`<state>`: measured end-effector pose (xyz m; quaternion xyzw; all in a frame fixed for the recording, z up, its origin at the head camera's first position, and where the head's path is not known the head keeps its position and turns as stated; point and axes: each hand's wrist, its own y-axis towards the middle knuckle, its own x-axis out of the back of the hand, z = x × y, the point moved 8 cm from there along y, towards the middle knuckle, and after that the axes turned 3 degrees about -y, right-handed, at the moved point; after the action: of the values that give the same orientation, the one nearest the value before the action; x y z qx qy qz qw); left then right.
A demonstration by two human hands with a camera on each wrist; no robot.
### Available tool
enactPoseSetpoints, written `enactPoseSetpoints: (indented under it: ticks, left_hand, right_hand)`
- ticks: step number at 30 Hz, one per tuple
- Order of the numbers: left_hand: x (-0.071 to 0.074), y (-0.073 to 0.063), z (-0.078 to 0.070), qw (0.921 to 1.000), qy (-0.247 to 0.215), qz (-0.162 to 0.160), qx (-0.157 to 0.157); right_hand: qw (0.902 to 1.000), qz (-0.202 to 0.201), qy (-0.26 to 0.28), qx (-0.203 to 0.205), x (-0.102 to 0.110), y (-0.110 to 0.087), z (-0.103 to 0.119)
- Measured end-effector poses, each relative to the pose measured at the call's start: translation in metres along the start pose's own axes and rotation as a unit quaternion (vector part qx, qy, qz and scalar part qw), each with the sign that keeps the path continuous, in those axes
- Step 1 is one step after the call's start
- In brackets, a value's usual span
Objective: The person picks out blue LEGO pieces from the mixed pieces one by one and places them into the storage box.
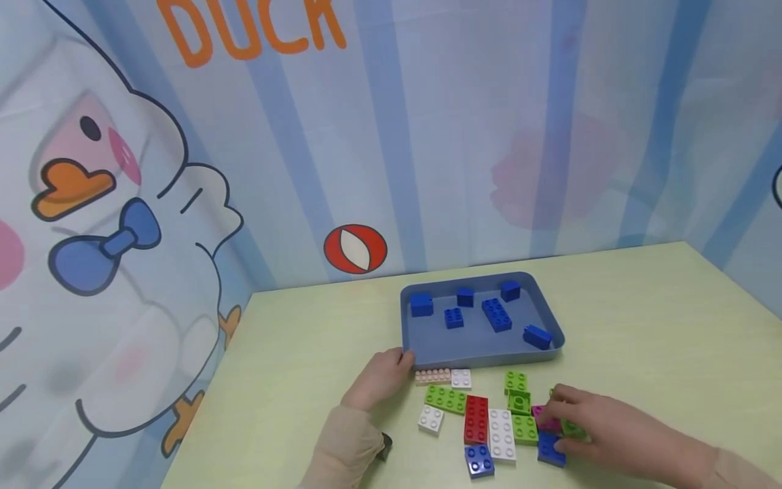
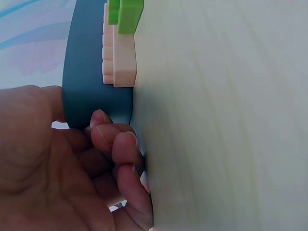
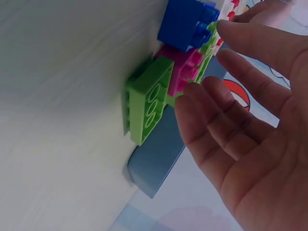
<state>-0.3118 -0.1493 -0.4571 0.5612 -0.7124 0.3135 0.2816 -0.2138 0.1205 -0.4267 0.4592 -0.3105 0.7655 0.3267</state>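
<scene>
My left hand (image 1: 383,375) holds the near left corner of a grey-blue tray (image 1: 482,358), thumb over the wall and fingers curled outside it in the left wrist view. Over the right end of a group of toy bricks hovers my right hand (image 1: 601,424), fingers bent and spread. Its thumb and fingertips come close to a blue brick (image 3: 180,24) and a magenta brick (image 3: 180,70), with nothing seen between them. A green brick (image 3: 151,101) lies beside these, its hollow side showing in the right wrist view.
Inside the tray lie several blue bricks (image 1: 496,314). In front of it are a pink brick (image 1: 432,377), a red brick (image 1: 476,420), a long white brick (image 1: 501,435), a green brick (image 1: 446,399) and another blue brick (image 1: 479,461). A printed curtain (image 1: 452,136) hangs behind the table.
</scene>
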Motion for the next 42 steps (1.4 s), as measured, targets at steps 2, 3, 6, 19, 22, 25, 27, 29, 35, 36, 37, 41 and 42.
enactPoseSetpoints:
  ticks: [2,3,6,19,22,25,27,29,35,36,37,41,42]
  left_hand:
    - [0.0,0.0,0.001,1.0,0.0,-0.001,0.003]
    - [0.0,0.0,0.001,1.0,0.0,-0.002,0.003]
    - [0.0,0.0,0.001,1.0,0.002,-0.003,0.004]
    - [0.0,0.0,-0.001,1.0,-0.001,0.0,0.002]
    - [0.001,-0.001,-0.001,1.0,-0.002,-0.001,0.003]
    - [0.001,-0.001,-0.001,1.0,-0.002,-0.001,0.003]
    - [0.001,-0.001,-0.001,1.0,-0.003,0.0,0.005]
    - [0.001,-0.001,-0.001,1.0,-0.004,0.001,0.004]
    - [0.001,-0.001,-0.002,1.0,-0.004,0.0,0.007]
    - [0.001,-0.001,-0.002,1.0,-0.003,-0.001,0.007]
    - [0.001,-0.001,-0.002,1.0,-0.003,-0.001,0.008]
    - [0.001,-0.001,-0.002,1.0,-0.001,0.001,0.008]
    - [0.001,-0.001,-0.002,1.0,-0.001,0.0,0.007]
  right_hand:
    - [0.9999,0.003,-0.001,0.014,-0.001,-0.001,0.005]
    - [0.9997,0.006,0.0,0.022,-0.002,-0.001,0.007]
    - [0.9993,0.02,0.007,0.032,-0.007,-0.002,0.012]
    - [0.9913,0.054,0.1,-0.067,-0.034,0.001,0.004]
    - [0.9912,0.052,0.101,-0.068,-0.036,0.001,0.003]
    - [0.9911,0.053,0.103,-0.067,-0.036,0.001,0.003]
    - [0.9904,0.054,0.106,-0.071,-0.038,0.002,0.002]
    - [0.9894,0.057,0.108,-0.078,-0.039,0.002,0.002]
    - [0.9869,0.059,0.113,-0.099,-0.042,0.003,0.001]
    - [0.9868,0.059,0.113,-0.1,-0.042,0.004,0.001]
    - [0.9866,0.059,0.113,-0.101,-0.042,0.004,0.0]
    - [0.986,0.061,0.114,-0.105,-0.043,0.003,0.0]
    - [0.9857,0.061,0.116,-0.106,-0.043,0.003,0.0]
